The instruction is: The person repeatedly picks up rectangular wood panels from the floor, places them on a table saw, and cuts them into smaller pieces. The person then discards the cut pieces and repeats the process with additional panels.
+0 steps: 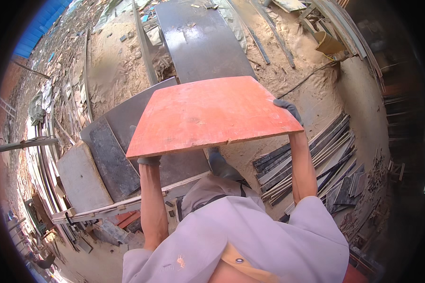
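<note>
A red-orange plywood board (212,113) is held up in front of me, its near edge worn and a little chipped. My right hand (289,109), in a dark grey glove, wraps round the board's right side with its fingers over the top face. At the near left corner, my left hand (149,161), gloved too, holds the board from beneath. Most of that hand's fingers are hidden under the wood. Below the board, a dark sheet (184,169) and a brown-grey panel (85,177) lie on a low bench (123,206).
Beyond the board a long dark sheet (203,42) lies on sandy ground. Stacked wood strips (311,160) fill the ground to my right. A yellowish container (329,45) stands at the far right. Scrap and long timbers (145,47) are strewn at the far left.
</note>
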### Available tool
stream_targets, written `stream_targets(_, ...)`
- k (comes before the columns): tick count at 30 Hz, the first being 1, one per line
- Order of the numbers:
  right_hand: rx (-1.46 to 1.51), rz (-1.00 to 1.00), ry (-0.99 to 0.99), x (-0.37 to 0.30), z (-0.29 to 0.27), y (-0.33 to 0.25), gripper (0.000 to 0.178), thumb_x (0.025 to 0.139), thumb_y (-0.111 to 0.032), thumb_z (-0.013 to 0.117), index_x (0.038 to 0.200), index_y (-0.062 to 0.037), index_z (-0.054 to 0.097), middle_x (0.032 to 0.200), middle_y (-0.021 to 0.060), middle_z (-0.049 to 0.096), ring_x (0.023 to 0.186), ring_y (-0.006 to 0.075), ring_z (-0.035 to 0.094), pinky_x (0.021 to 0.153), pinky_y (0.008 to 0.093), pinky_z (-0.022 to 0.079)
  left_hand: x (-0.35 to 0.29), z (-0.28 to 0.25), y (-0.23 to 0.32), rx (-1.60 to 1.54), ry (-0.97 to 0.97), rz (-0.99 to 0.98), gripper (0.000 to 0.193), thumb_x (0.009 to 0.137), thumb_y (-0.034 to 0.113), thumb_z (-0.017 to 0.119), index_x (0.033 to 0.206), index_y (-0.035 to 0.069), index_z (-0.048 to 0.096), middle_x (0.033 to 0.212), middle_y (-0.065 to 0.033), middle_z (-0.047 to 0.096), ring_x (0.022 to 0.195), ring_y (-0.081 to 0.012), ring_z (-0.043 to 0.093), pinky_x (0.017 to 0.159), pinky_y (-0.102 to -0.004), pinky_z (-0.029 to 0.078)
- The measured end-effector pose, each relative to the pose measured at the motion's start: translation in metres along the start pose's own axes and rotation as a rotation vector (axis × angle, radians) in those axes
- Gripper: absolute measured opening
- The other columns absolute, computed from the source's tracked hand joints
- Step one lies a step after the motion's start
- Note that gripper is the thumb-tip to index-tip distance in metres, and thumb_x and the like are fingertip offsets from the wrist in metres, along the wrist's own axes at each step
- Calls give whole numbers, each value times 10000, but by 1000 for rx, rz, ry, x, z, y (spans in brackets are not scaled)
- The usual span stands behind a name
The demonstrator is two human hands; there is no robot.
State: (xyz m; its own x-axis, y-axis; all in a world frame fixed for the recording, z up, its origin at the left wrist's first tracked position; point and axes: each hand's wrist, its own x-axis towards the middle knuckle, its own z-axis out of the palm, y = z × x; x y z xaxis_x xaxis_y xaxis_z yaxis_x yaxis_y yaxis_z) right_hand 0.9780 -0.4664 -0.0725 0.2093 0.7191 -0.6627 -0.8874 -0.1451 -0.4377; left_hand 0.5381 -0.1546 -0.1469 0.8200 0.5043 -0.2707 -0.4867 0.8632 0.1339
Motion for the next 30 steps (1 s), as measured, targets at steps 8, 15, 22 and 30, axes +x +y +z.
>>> stream_targets(8,-77,-638,381,-95,57,148,552,881,15,667,1418,-13,545,1344,120,646,1223,277,658,1070,440,533,1,126,-183,-282,-110,-272,770,1031,590,555,1558,41,432,1559,-120,517,1427,-292,481,1210,-479,376)
stream_targets(15,282,-645,-74,-105,24,199,569,931,-127,621,1487,-35,538,1485,174,579,1361,347,575,1174,532,444,36,32,-115,428,183,-403,239,960,123,701,1152,-18,671,1060,-101,737,940,-183,736,840,-328,612)
stream_targets(22,224,-391,29,-64,-76,127,930,904,-677,683,1500,14,507,1474,197,590,1328,350,588,1114,507,484,69,-33,-15,342,130,-449,464,1023,349,621,1277,-39,646,1209,-157,736,1040,-257,738,939,-400,599)
stream_targets(30,-61,-510,584,37,-12,127,423,935,-144,797,1305,9,659,1190,108,725,988,230,721,833,401,624,108,-30,-135,479,663,273,537,1052,408,629,1405,13,542,1310,-143,669,1090,-310,702,895,-447,618)
